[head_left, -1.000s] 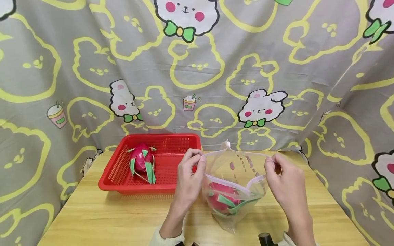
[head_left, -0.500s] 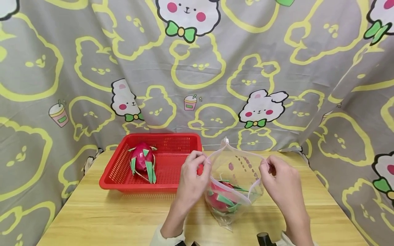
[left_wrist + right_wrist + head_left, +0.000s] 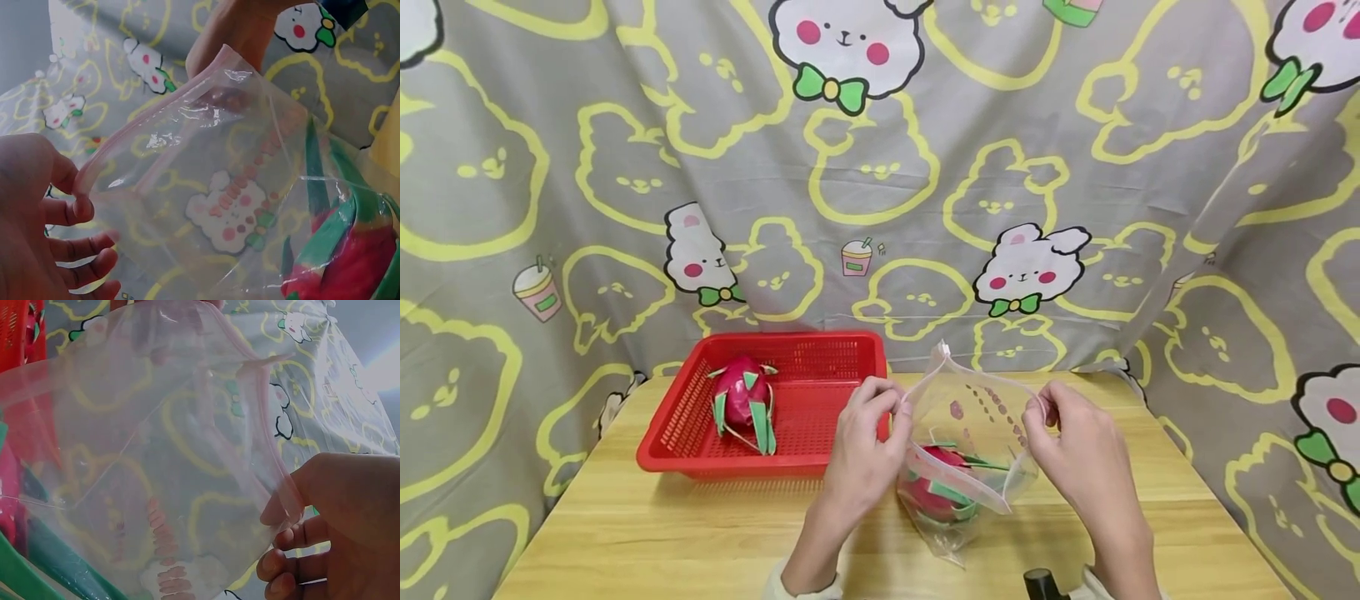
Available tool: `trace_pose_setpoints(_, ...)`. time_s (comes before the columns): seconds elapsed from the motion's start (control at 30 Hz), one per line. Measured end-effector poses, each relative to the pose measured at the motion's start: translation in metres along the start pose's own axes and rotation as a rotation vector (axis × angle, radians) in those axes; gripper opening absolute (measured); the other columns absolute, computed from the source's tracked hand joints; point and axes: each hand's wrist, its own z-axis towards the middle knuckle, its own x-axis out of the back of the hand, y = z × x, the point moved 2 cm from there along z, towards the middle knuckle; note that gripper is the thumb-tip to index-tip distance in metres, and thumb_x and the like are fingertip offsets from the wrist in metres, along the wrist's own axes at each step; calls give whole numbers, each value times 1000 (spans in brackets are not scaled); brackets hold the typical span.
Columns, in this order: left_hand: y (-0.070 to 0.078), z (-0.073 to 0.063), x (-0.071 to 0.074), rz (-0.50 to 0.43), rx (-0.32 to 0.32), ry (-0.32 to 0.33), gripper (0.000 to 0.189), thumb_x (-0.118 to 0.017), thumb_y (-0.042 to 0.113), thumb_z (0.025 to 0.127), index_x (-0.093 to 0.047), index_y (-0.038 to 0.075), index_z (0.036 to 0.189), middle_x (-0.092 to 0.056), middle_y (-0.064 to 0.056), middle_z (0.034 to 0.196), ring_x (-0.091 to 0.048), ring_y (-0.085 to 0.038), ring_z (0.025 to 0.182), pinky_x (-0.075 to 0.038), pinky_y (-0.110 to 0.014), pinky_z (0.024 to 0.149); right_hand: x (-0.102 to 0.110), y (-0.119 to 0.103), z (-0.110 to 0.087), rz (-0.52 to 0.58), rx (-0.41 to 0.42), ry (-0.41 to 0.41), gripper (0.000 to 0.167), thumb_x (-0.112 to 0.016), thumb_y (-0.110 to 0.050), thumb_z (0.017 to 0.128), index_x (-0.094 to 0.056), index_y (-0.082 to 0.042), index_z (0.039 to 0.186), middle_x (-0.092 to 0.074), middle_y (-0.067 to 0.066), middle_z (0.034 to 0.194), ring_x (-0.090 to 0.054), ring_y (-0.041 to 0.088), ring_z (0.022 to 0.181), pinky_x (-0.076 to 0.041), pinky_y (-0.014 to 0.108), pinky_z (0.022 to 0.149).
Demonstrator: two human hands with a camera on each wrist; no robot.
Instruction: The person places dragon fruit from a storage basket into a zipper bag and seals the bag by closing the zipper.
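Note:
A clear zip bag (image 3: 962, 412) with a pink-lilac edge stands between my hands, its mouth spread. My left hand (image 3: 867, 446) pinches the left side of the rim between thumb and forefinger. On the opposite side, my right hand (image 3: 1078, 446) pinches the rim the same way; the other fingers are loosely bent in the right wrist view. Inside the bag lies a pink dragon fruit (image 3: 928, 497) with green scales, seen through the plastic. A white slider (image 3: 945, 350) sits at the bag's far top corner. Another dragon fruit (image 3: 742, 396) rests in the red basket (image 3: 730, 467).
The basket stands at the back left of the wooden table (image 3: 685, 542), its right end close behind my left hand. A patterned grey curtain (image 3: 880, 200) hangs behind and at both sides. A black cylindrical piece (image 3: 1039, 582) shows by my right wrist.
My right hand has moved left, closer to my left hand, and the bag's mouth has narrowed a little. More of the bagged dragon fruit shows through the opening. The head view has shifted slightly.

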Motion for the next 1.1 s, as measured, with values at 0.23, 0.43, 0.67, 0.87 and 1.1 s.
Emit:
trace_pose_setpoints(0.23,-1,-4,4,0,3,-24,25,-67,18,98,-59,22,74,-60,10,105,-56,-9,100,-53,-36,83,-1,-1,0,7,6,18,21,-58,-12,95,-52,-20,76,-52,-4,71,-42,15,58,-33,31,53)
trace_pose_setpoints(0.43,-2,-6,6,22,12,-58,19,-66,34,100,-64,23,84,-60,11,108,-54,-7,104,-53,-39,87,-2,-1,-1,13,3,36,25,-57,-11,97,-51,-20,74,-50,-4,70,-42,16,59,-33,32,54)
trace_pose_setpoints(0.67,-19,-5,18,103,9,-15,15,-66,30,100,-68,19,89,-61,7,106,-56,-11,101,-53,-41,86,-3,-2,0,17,7,60,24,-56,-10,95,-52,-19,74,-51,-3,71,-45,17,61,-35,33,57)
trace_pose_setpoints(0.87,-41,0,37,205,75,-3,15,-68,32,99,-69,19,93,-62,4,108,-59,-18,104,-51,-44,90,-2,-2,1,27,15,66,24,-56,-10,96,-52,-20,74,-50,-4,71,-44,16,62,-34,33,57)
trace_pose_setpoints(1.1,-59,16,57,318,61,-4,19,-67,29,100,-69,12,91,-62,-3,100,-57,-24,95,-48,-43,85,-3,-1,0,27,25,62,24,-56,-10,96,-52,-20,75,-52,-2,72,-44,17,63,-35,34,57)
